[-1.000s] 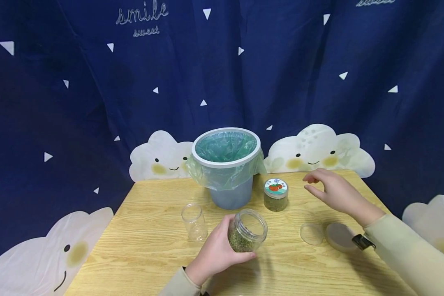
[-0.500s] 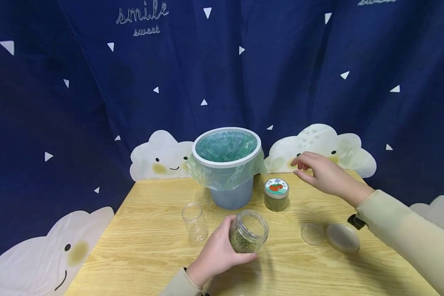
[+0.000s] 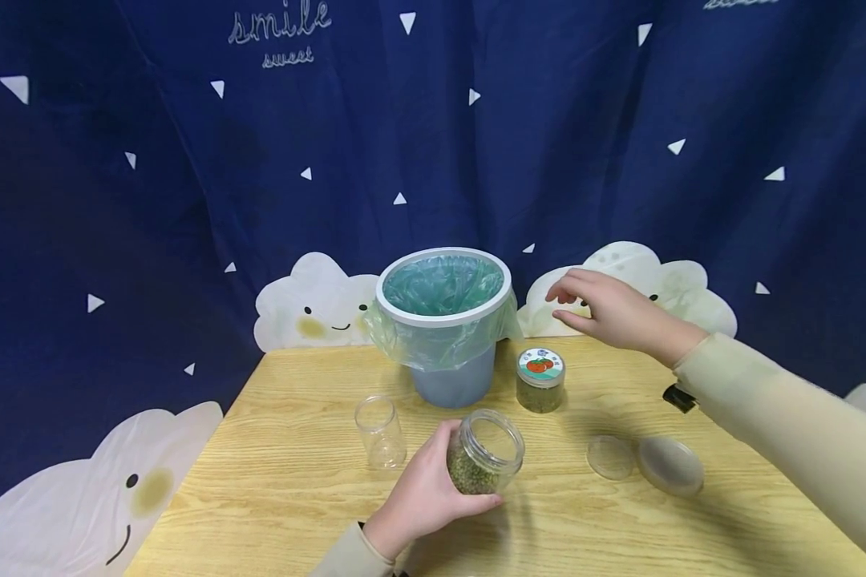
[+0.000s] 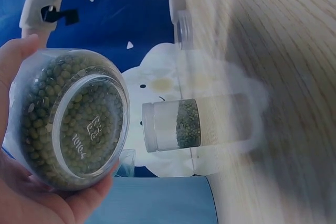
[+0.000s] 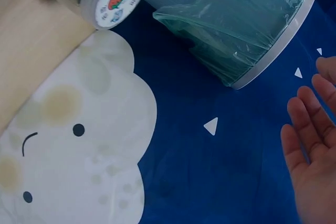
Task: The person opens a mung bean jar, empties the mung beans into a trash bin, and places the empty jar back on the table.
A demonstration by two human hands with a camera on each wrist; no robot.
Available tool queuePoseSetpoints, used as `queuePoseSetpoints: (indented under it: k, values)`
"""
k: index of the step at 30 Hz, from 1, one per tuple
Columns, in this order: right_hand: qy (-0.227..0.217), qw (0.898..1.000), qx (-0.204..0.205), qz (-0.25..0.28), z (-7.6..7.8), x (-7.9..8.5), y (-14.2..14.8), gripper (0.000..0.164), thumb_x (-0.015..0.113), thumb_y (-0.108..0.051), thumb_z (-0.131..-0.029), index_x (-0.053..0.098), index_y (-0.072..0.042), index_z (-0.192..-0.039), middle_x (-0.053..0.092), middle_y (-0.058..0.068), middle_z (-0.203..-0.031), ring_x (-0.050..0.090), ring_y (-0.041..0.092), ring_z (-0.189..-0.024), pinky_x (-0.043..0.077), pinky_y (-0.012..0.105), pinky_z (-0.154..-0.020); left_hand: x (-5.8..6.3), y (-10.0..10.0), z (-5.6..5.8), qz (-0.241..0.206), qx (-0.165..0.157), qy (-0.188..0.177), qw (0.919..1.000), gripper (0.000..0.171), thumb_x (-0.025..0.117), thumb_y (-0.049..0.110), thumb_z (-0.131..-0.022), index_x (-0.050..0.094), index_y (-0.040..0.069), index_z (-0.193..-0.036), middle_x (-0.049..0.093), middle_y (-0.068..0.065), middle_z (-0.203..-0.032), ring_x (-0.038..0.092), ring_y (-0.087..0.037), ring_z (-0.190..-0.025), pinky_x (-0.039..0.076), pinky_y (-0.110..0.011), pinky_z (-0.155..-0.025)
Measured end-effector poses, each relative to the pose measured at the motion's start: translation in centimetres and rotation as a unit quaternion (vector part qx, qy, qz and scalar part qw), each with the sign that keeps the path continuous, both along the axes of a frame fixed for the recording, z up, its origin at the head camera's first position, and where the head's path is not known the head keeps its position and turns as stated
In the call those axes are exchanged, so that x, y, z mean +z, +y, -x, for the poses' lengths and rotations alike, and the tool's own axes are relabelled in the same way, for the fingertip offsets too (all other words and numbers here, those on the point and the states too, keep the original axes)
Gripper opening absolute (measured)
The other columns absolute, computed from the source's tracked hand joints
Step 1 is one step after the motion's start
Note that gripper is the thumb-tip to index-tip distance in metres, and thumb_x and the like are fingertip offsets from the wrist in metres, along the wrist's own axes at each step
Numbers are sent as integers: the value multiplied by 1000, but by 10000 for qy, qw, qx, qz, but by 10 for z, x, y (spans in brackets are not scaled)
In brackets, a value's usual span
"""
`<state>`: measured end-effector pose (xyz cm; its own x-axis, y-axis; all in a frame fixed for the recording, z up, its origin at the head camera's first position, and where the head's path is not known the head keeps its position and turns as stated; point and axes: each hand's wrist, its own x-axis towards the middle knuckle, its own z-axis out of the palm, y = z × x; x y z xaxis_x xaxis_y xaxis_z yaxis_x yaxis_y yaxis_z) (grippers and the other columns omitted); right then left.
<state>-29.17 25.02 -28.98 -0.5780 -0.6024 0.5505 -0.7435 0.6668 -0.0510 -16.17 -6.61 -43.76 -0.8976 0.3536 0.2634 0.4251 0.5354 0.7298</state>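
- One lidless jar (image 3: 485,457) is sitting in my left grip (image 3: 427,495); thumb and fingers are curling round its side, holding it over the counter's near middle.
- I am clasping the wall rather than the rim, seemingly so the mouth is being left free; the jar is tilting, with green beans (image 4: 89,114) lying low inside.
- My right grip (image 3: 606,311) is hovering at far right, fingers loosely bent, grasping nothing.
- A clear disc (image 3: 609,457) and a greyish lid (image 3: 671,466) are lying flat at right, just beside each other, probably so neither is rolling.
- A slim clear container (image 3: 382,441) is standing left of my jar.
- A labelled jar (image 3: 540,385) is standing farther off, its top keeping its own beans in.
- Just left of it, a bin (image 3: 453,386) is wearing its green liner (image 3: 443,344) folded over, likely against slipping.
- The counter (image 3: 281,497) is showing pale wood grain; behind, a dark blue curtain (image 3: 433,136) is hanging, carrying white triangles and smiling clouds.
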Motion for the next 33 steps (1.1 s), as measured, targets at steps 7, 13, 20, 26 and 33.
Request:
queuePoseSetpoints:
  k: [7, 13, 20, 26, 33]
  values:
    - [-166, 9997, 122, -111, 12, 7, -12, 16, 76, -11, -93, 70, -10, -108, 67, 5, -97, 63, 19, -91, 55, 40, -80, -1, 0, 0, -58, -33, -38, 10000, 89, 97, 41, -68, 47, 17, -138, 63, 6, -124, 62, -13, -116, 52, -37, -101]
    - [-504, 9984, 212, -137, 20, 12, -22, 14, 75, -13, -95, 71, -11, -108, 68, 4, -105, 65, 19, -98, 55, 42, -87, -1, -1, 0, -84, -22, -60, 9999, 90, 97, 41, -68, 47, 17, -138, 64, 5, -125, 62, -14, -117, 52, -37, -102]
    - [-546, 9976, 318, -277, 33, 14, -34, 18, 78, -13, -92, 72, -11, -108, 67, 3, -107, 65, 18, -97, 57, 41, -86, -1, 0, 0, -47, -16, -20, 10000, 90, 97, 42, -67, 48, 16, -138, 64, 5, -124, 62, -13, -116, 52, -37, -102]
    - [-678, 9962, 335, -425, 42, 13, -43, 20, 79, -16, -92, 72, -11, -111, 67, 5, -111, 64, 21, -98, 55, 41, -87, -1, -1, 0, -17, -33, -43, 10000, 90, 96, 45, -68, 47, 16, -138, 63, 5, -124, 62, -13, -116, 52, -37, -102]
    - [-875, 9942, 299, -551, 49, 12, -53, 20, 78, -21, -93, 73, -13, -111, 67, 4, -116, 63, 21, -102, 54, 39, -87, 0, -1, -1, -11, -41, -156, 9999, 90, 96, 42, -68, 47, 17, -139, 62, 8, -125, 61, -11, -116, 52, -36, -102]
